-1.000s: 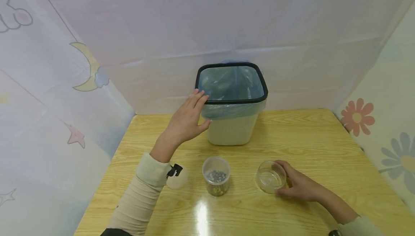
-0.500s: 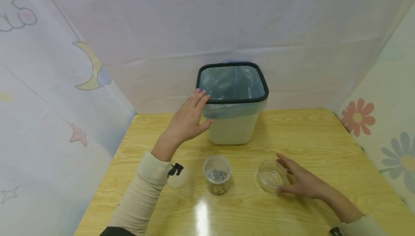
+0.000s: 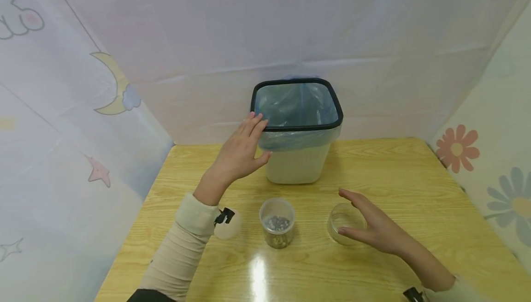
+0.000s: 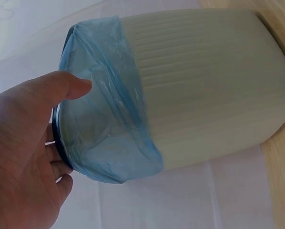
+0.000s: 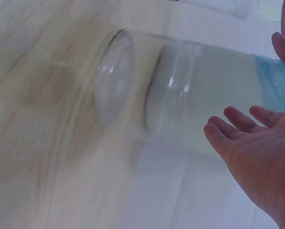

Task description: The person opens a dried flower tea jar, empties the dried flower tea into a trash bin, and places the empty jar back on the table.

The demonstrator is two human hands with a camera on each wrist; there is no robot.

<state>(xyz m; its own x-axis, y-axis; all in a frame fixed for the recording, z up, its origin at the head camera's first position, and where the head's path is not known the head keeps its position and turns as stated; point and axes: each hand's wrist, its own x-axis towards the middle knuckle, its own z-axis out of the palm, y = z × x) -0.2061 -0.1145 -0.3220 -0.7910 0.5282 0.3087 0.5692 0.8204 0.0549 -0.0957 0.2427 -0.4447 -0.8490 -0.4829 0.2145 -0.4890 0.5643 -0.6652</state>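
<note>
My left hand [image 3: 238, 152] rests with extended fingers at the left corner of the bin's black rim [image 3: 304, 128]. In the left wrist view its thumb [image 4: 78, 88] lies by the blue liner bag [image 4: 104, 105] folded over the outside of the white bin [image 4: 204, 81]. Above the short clear round container [image 3: 338, 221], my right hand [image 3: 375, 228] is spread, thumb and fingers wide apart, holding nothing. It partly covers that container in the head view. The right wrist view shows the clear container [image 5: 116, 81] in front of the bin, with the hand's fingers [image 5: 238, 121] beyond it.
A clear plastic jar [image 3: 278, 239] with small grey bits inside stands at the middle of the wooden table [image 3: 315, 269]. Beside the left cuff lies a white round disc [image 3: 230, 228]. A pale sheet [image 3: 199, 62] hangs behind the bin.
My right hand has let go of the clear container's side, opened and moved left and up over it. The left hand stays at the bin's rim.
</note>
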